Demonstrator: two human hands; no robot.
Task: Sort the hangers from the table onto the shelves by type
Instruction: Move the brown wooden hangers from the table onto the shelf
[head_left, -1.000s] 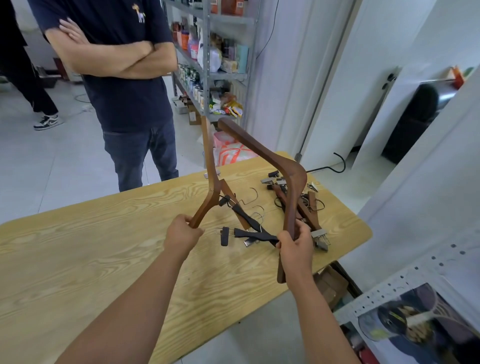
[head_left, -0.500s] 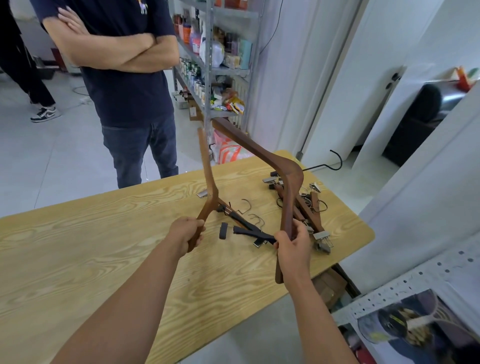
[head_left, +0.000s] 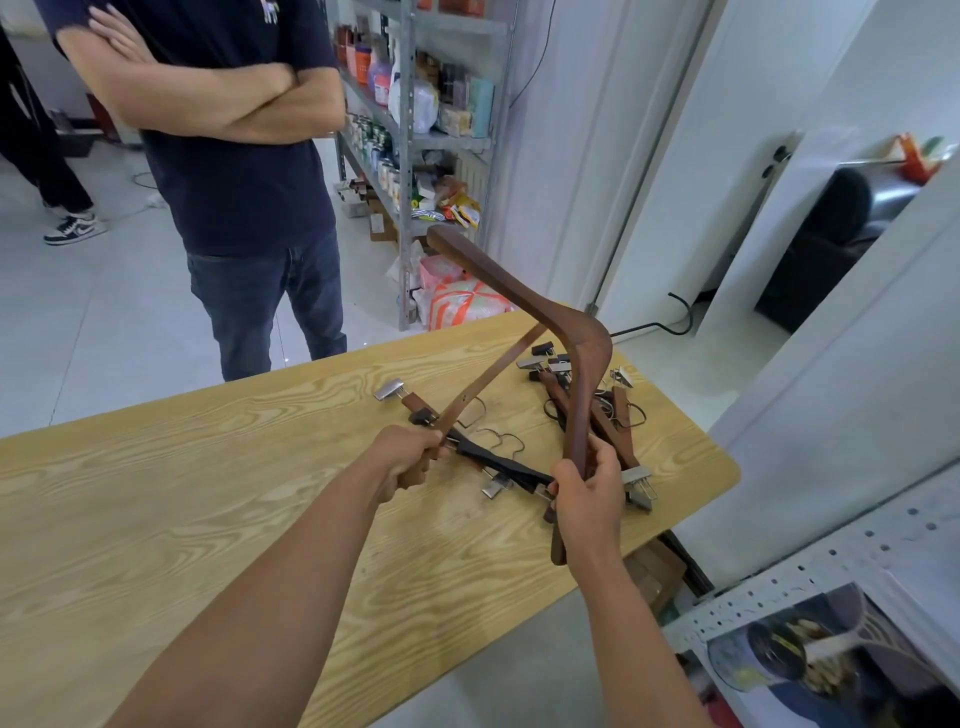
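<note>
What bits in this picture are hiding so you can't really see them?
Head view:
clip hanger pile: partly behind the thick wooden hanger and right hand; count unclear.
slim hanger: lower end hidden in the left hand.
far shelf: labels too small.
near shelf: cut off by frame edge.

- The table (head_left: 156, 519) showed bare wood across its left half, from near edge to far edge, open to a passing hand.
- A heap of clip hangers (head_left: 608, 415) cluttered the surface by the right edge, with black clip hangers (head_left: 498, 462) strewn just beside it toward the middle.
- Over both, the left hand (head_left: 410, 457) gripped a thin wooden hanger (head_left: 493, 374) and the right hand (head_left: 587, 493) a broad wooden hanger (head_left: 587, 353), barring the air there.
- A standing person (head_left: 249, 182) stood close to the far edge.
</note>
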